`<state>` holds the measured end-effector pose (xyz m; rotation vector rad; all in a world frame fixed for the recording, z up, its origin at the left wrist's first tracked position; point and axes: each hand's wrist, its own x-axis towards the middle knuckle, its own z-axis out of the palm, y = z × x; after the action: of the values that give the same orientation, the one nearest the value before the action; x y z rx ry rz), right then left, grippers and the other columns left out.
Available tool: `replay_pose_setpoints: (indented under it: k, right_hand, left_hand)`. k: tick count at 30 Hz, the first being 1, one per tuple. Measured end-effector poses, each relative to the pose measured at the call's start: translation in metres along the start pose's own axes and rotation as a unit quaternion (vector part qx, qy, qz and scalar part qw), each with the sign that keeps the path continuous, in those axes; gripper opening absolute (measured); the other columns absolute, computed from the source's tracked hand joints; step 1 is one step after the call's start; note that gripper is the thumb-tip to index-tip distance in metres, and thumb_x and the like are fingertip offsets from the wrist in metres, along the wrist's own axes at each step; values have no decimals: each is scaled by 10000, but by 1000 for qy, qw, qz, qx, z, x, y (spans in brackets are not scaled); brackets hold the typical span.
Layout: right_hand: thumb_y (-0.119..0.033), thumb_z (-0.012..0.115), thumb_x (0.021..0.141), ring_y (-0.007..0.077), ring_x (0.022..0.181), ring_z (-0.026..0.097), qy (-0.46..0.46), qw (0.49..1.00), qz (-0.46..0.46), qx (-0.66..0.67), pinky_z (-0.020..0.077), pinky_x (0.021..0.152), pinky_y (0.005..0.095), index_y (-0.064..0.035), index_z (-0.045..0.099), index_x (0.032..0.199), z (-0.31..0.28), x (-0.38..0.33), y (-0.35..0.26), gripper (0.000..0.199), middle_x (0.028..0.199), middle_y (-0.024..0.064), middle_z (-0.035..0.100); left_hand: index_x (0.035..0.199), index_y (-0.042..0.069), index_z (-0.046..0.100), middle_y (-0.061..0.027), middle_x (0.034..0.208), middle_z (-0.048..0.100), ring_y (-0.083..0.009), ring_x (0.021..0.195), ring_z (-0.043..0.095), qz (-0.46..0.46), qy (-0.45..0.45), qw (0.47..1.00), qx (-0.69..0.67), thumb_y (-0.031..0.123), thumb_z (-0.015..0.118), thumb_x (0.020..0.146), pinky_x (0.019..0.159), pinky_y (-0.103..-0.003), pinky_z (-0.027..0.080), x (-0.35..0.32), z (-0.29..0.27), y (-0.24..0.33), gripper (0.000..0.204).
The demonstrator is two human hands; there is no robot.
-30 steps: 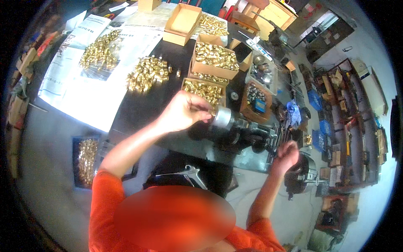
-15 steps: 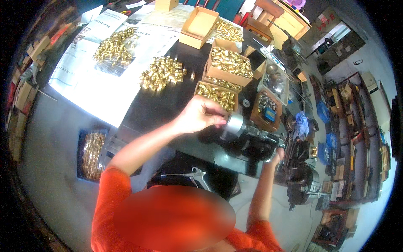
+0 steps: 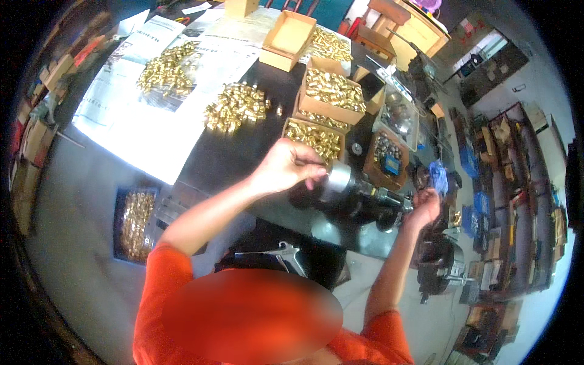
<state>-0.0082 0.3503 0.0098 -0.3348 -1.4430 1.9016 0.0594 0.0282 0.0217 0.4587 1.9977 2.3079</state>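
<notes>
My left hand [image 3: 288,166] is at the silver cylindrical chuck [image 3: 338,179] of a dark bench machine [image 3: 359,204]. Thumb and fingers are pinched together at the chuck's left face, and whatever is between them is too small to make out. At the machine's right end, my right hand [image 3: 424,208] has its fingers curled around a part that the hand itself hides. Just beyond the left hand stands an open cardboard box [image 3: 336,144] of small brass fittings [image 3: 311,135].
Further back, another box of brass fittings [image 3: 333,88] sits stacked up. Loose brass piles [image 3: 236,107] lie on the dark table and on newspaper [image 3: 146,131]. A tray of metal parts [image 3: 387,152] and a blue cloth [image 3: 437,177] are to the right. A bin of brass pieces [image 3: 136,222] stands lower left.
My right hand has moved up and to the right along the machine's end, and more of it now shows. My left hand stays at the chuck, almost unmoved.
</notes>
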Motion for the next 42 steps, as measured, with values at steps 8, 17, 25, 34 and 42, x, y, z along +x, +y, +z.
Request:
replay_pose_setpoints:
  k: [8,17,25,34,42]
  right_hand:
    - [-247,438,848,61,419,277,-150,983,-36,101,185,353,195,-56,463,684,-90,-58,-10,253,533,-4,340]
    - [-184,528,803,91,534,472,-213,961,-146,-102,364,466,218,8,604,759,-58,39,95,212,629,21,539]
    - [-118,403,841,76,468,320,-143,981,-71,109,246,404,195,-33,494,718,-31,-25,-30,175,568,2,370]
    - [-192,463,819,66,458,319,-78,977,159,118,245,390,192,-51,537,783,-108,-57,40,163,576,-22,382]
    - [-152,518,808,64,490,356,9,962,222,160,297,452,204,-102,551,766,-82,-48,72,73,603,-49,429]
  left_hand:
    - [843,-81,592,-118,688,609,-154,557,592,6,0,999,-44,14,631,755,521,-253,496,-4,-7,-9,136]
    - [841,-71,591,-104,707,607,-132,561,578,-3,28,999,-21,23,630,764,509,-234,481,2,-6,-6,128]
    - [929,-46,568,-73,800,601,-98,561,561,-11,82,993,89,15,597,781,521,-228,494,38,-25,-47,163]
    - [911,-13,615,-93,761,639,-122,542,594,-16,256,921,294,81,588,788,488,-238,466,-15,-99,-57,158]
    - [815,-16,617,-116,726,627,-159,629,596,83,404,805,427,60,589,768,600,-263,454,-72,-192,-62,94]
